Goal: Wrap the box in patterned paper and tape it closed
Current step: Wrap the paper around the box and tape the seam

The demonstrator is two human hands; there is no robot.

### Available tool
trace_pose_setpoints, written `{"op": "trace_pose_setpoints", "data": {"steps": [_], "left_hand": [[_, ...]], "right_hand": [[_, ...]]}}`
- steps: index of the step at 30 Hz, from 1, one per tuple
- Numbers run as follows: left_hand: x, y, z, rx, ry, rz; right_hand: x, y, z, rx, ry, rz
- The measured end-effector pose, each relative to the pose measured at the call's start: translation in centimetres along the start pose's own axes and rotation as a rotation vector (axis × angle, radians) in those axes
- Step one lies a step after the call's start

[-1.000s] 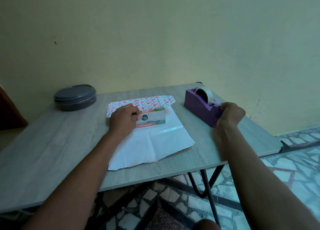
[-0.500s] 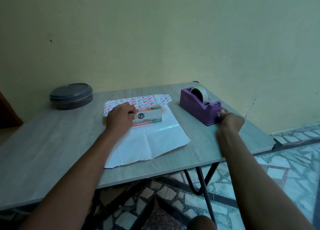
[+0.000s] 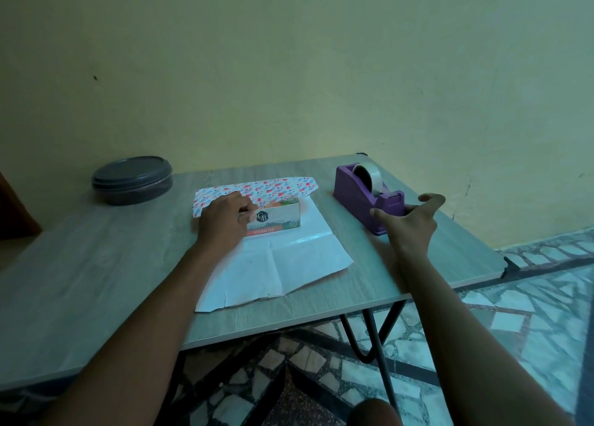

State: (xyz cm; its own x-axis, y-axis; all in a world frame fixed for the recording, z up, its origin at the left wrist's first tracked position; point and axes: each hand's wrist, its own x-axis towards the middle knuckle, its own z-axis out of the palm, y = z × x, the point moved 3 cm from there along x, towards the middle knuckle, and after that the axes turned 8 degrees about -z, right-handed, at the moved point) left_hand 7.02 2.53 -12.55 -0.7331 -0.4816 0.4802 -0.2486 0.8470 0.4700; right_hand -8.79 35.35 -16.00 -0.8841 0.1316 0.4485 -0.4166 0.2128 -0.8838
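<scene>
A small tea box (image 3: 279, 220) lies on a sheet of wrapping paper (image 3: 289, 265) that shows its white underside; the far edge is folded up with a red and blue pattern (image 3: 273, 189). My left hand (image 3: 223, 221) grips the box's left end and holds it against the patterned flap. A purple tape dispenser (image 3: 363, 194) with a clear tape roll stands to the right of the paper. My right hand (image 3: 409, 221) hovers at the dispenser's near end, fingers spread, holding nothing.
A dark round lidded container (image 3: 132, 179) sits at the far left of the grey wooden table (image 3: 96, 281). The table's front edge runs close to the paper, its right corner near the dispenser. A yellow wall stands behind; tiled floor lies below.
My right hand has let go of the tape dispenser and opened its fingers, drawing slightly back. The left hand has stayed on the box.
</scene>
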Motion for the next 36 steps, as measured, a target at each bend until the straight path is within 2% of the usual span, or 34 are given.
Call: {"op": "trace_pose_setpoints", "data": {"steps": [4, 6, 10, 12, 14, 17, 20, 26, 32, 36], "left_hand": [[-0.2, 0.1, -0.2, 0.009, 0.008, 0.008], [-0.1, 0.1, -0.1, 0.01, -0.002, 0.002], [-0.1, 0.0, 0.0, 0.013, -0.006, 0.0], [-0.1, 0.0, 0.0, 0.005, 0.002, 0.005], [-0.1, 0.1, 0.0, 0.001, 0.002, -0.001], [-0.1, 0.1, 0.0, 0.011, -0.007, 0.0], [-0.2, 0.2, 0.0, 0.014, -0.011, -0.004], [-0.2, 0.4, -0.1, 0.001, 0.006, -0.001], [-0.2, 0.2, -0.2, -0.007, 0.007, -0.001], [-0.2, 0.3, -0.2, -0.022, -0.013, -0.014]], "right_hand": [[-0.5, -0.7, 0.0, -0.032, -0.03, -0.035], [-0.9, -1.1, -0.1, -0.088, 0.037, -0.06], [-1.9, -2.7, -0.3, -0.149, 0.19, -0.351], [-2.1, -3.7, 0.2, -0.107, 0.16, -0.45], [-2.5, -4.8, 1.0, -0.022, 0.088, -0.458], [-2.8, -5.9, 3.4, 0.152, -0.077, -0.338], [-3.2, -6.9, 6.4, 0.197, -0.223, -0.245], [-3.4, -7.9, 11.0, 0.263, -0.4, 0.048], [-3.6, -9.6, 13.6, 0.313, -0.316, 0.283], [-2.9, -9.7, 14.2, 0.23, -0.281, 0.375]]}}
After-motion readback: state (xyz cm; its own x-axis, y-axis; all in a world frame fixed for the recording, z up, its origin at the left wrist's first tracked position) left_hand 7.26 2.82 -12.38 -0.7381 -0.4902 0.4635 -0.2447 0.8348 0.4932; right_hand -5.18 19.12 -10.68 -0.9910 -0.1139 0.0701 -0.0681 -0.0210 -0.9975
